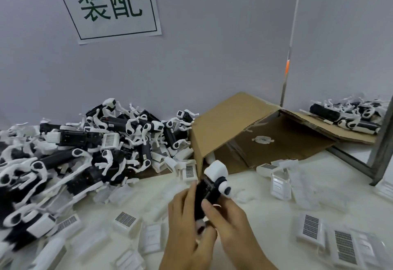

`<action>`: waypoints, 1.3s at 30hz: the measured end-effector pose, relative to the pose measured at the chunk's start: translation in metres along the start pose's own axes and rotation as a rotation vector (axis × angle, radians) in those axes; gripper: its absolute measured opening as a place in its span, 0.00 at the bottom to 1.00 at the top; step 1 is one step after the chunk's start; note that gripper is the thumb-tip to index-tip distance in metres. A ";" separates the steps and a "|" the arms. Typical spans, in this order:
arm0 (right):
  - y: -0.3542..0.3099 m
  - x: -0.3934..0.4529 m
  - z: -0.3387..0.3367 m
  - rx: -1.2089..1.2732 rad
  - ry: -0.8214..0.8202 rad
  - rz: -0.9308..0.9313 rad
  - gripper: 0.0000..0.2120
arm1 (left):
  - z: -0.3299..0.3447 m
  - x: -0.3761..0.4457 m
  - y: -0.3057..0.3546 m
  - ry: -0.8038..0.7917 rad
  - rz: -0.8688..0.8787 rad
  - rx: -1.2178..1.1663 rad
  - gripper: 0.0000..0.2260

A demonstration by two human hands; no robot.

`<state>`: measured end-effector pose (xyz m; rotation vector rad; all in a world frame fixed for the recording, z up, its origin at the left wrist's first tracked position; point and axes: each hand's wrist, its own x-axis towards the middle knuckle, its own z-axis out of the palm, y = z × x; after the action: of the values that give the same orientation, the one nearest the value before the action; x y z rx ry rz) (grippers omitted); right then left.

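A black and white plastic assembly point(209, 189) with a white cap at its far end is held above the white table point(255, 212), near the bottom centre of the head view. My left hand point(187, 225) grips its black body from the left. My right hand point(229, 225) pinches the same body from the right, with the thumb on its near end. Part of the piece's lower end is hidden behind my fingers.
A big heap of black and white assemblies point(85, 148) fills the left side against the wall. An opened cardboard box point(244, 125) lies on its side behind my hands. White caps with mesh faces point(310, 226) and clear covers are scattered over the table. A metal frame point(380, 148) stands at right.
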<state>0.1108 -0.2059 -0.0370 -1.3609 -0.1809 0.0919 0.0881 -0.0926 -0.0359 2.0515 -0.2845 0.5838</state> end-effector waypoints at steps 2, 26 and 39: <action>-0.004 0.001 -0.005 0.116 -0.019 0.058 0.15 | -0.005 0.000 -0.001 -0.001 -0.188 -0.286 0.21; 0.021 -0.016 0.004 -0.614 -0.007 -0.425 0.31 | -0.024 -0.007 -0.013 0.054 -0.654 -1.010 0.21; 0.015 -0.014 -0.005 -0.551 -0.044 -0.324 0.23 | -0.020 -0.011 -0.007 0.035 -0.440 -0.611 0.14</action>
<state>0.0990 -0.2100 -0.0538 -1.8587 -0.4865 -0.2156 0.0759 -0.0726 -0.0382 1.4432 0.0202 0.2182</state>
